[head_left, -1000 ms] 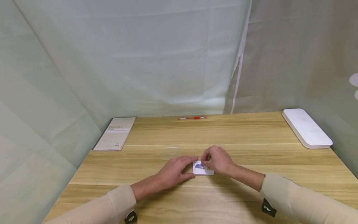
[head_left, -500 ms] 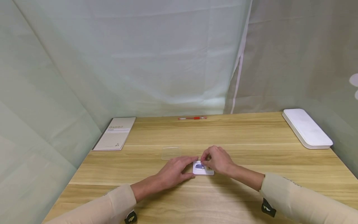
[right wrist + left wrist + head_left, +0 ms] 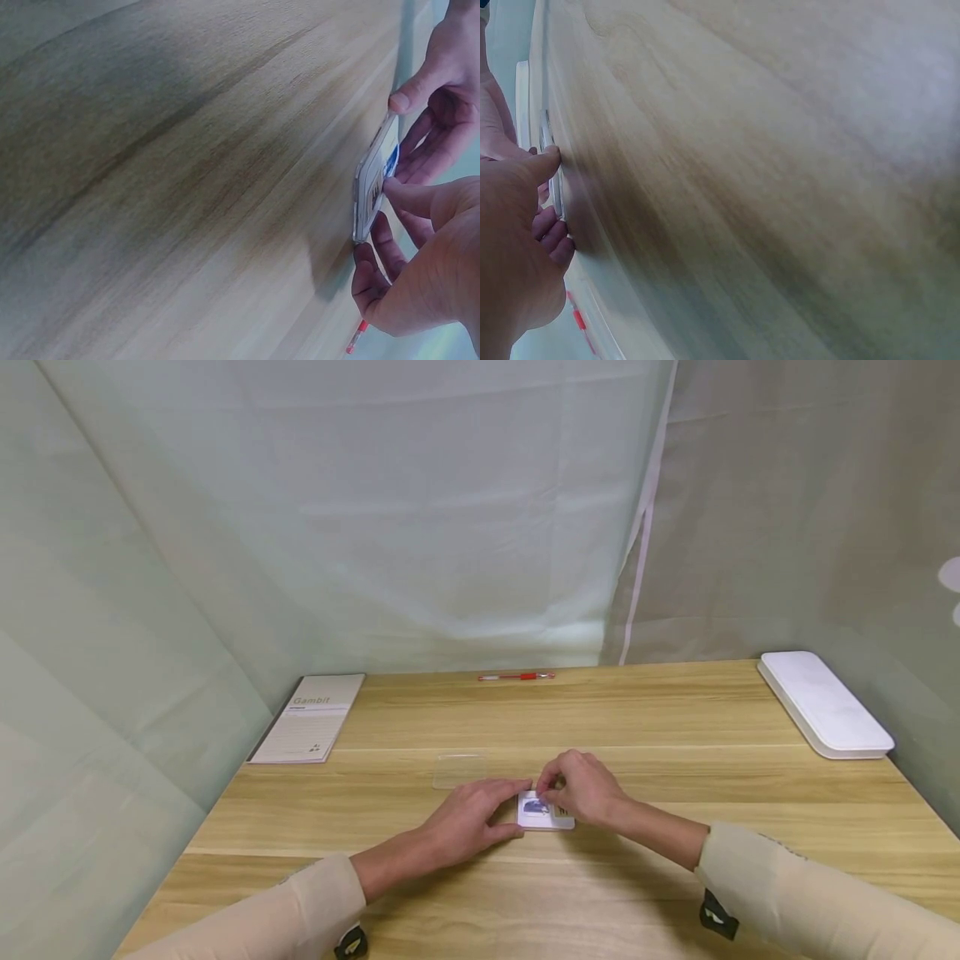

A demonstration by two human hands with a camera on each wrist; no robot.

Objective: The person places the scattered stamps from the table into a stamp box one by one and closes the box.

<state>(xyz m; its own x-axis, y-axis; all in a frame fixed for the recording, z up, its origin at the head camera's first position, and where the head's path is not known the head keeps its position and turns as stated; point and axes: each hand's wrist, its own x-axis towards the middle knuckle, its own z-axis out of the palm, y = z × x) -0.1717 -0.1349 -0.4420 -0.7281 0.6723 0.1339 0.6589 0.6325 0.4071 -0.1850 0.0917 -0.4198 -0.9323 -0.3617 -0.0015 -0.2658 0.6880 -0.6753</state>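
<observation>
A small flat white case [image 3: 545, 825] with clear edges lies on the wooden table, a blue picture [image 3: 536, 807] and a yellowish patch with dark marks [image 3: 562, 811] on its face. My left hand [image 3: 468, 818] grips its left end, forefinger at the far edge and thumb at the near edge. Over the case, my right hand [image 3: 585, 789] pinches thumb and forefinger together at the blue picture's upper right corner. In the right wrist view, the right thumb [image 3: 409, 196] lies on the case's face and the lower fingers curl by its edge. The right forefinger's tip is mostly hidden there.
A clear thin plate [image 3: 459, 771] lies just beyond the left hand. Farther back are a red pen [image 3: 517, 677], a notepad [image 3: 309, 718] marked "Gambit" at left and a white rounded box [image 3: 825, 703] at right. Curtains rise behind the table.
Both hands stay almost in place on the case. The right fingertips have shifted very slightly at the blue picture.
</observation>
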